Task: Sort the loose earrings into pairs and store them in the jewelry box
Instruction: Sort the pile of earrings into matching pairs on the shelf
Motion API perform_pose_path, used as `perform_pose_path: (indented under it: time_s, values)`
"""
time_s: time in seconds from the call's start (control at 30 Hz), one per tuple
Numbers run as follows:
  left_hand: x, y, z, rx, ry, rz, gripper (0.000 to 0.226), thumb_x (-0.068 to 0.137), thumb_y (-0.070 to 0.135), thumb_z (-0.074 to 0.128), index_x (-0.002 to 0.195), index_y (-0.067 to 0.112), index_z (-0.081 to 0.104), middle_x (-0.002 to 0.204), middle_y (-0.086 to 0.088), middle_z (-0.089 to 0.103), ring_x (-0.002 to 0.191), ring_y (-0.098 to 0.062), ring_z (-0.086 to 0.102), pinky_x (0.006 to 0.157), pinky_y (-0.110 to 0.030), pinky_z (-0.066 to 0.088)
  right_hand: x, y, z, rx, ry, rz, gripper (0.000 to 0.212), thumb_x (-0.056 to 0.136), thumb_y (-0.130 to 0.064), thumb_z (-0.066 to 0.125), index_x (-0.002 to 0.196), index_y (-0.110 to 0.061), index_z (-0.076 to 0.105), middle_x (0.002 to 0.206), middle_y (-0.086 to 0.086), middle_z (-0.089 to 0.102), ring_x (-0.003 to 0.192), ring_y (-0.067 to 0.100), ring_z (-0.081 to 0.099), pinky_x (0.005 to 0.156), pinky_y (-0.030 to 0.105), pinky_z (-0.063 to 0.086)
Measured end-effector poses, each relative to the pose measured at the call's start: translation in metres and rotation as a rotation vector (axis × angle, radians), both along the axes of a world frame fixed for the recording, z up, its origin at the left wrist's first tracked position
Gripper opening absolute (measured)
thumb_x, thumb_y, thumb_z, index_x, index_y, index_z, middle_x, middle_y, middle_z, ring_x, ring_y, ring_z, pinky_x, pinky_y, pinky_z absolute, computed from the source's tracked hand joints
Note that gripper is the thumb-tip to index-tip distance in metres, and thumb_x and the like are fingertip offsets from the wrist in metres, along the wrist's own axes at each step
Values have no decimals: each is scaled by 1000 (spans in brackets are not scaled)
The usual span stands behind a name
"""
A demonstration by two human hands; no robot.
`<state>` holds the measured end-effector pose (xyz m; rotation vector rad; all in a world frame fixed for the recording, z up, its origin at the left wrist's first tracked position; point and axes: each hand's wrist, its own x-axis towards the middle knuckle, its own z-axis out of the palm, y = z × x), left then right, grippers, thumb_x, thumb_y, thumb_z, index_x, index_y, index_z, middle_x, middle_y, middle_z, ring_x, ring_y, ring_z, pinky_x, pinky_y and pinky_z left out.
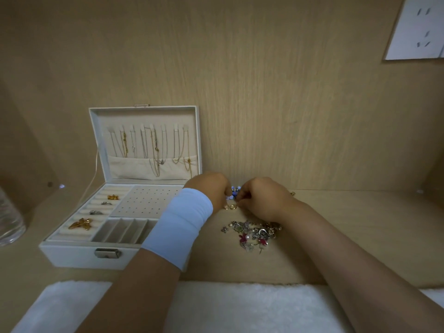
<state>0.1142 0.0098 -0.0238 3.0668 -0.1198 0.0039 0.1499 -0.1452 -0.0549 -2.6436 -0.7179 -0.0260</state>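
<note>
Wooden desk [360, 224] | jewelry box [72, 255] lid up | left grip [211, 188], right grip [262, 198] curled at blue earrings [235, 190]; hold cannot be told

1. Blue beads [235, 190] show between the fingers [243, 197].
2. Gold hoops [230, 206] lie just below the fingers.
3. The earring pile [252, 233], nearer than the fingers, is silver, magenta and pearl-white.
4. The jewelry box [72, 255], left of the fingers, is cream with a dotted panel [146, 200].

The jewelry box [72, 254] sits open at the left of the tabletop [360, 224], with necklaces [153, 150] hanging in its raised lid behind. The earring pile [253, 234] lies to its right, two hoops [230, 206] just behind the pile, and a glass [9, 219] at the far left.
</note>
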Motion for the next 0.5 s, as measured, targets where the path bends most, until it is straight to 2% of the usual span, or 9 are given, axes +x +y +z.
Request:
perform_pose_path:
  time_s: [0.13, 0.2, 0.3, 0.4, 0.5]
  values:
    - [-19, 11, 12, -58, 69, -39, 14, 84, 20, 65, 86, 33, 72, 93, 14, 68, 93, -14, 65, 91, -33, 54, -7, -1, 18, 21, 23, 55, 12, 91, -29, 65, 88, -26, 76, 91, -11, 72, 86, 9, 66, 82, 34, 57]
    - [-26, 11, 12, -9, 108, -61, 9, 79, 30, 71, 87, 32, 75, 92, 17, 69, 93, -10, 65, 92, -32, 53, -12, -1, 27, 4, 76, 109, 14, 90, -22, 66, 82, -29, 76, 87, -14, 72, 83, 3, 65, 81, 29, 55]
    - [-31, 5, 10, 76, 141, -102, 20, 77, 43, 74, 93, 31, 76, 90, 18, 70, 90, -7, 65, 90, -29, 52, -18, -2, 35, -48, 129, 146, 19, 87, -16, 67, 79, -32, 75, 76, -18, 67, 73, -2, 61, 71, 22, 49]
    - [-30, 0, 4, 74, 174, -121, 18, 77, 40, 76, 92, 30, 77, 89, 16, 71, 87, -8, 66, 87, -30, 55, -23, -3, 39, -62, 159, 172, 17, 85, -14, 70, 81, -29, 76, 75, -16, 68, 69, -3, 61, 66, 17, 46]
    - [-28, -2, 1, 51, 181, -126, 15, 79, 30, 76, 93, 27, 77, 90, 13, 72, 88, -12, 67, 85, -30, 55, -28, -6, 44, -31, 231, 212, 14, 84, -17, 77, 79, -30, 76, 77, -14, 71, 69, -3, 64, 67, 16, 49]
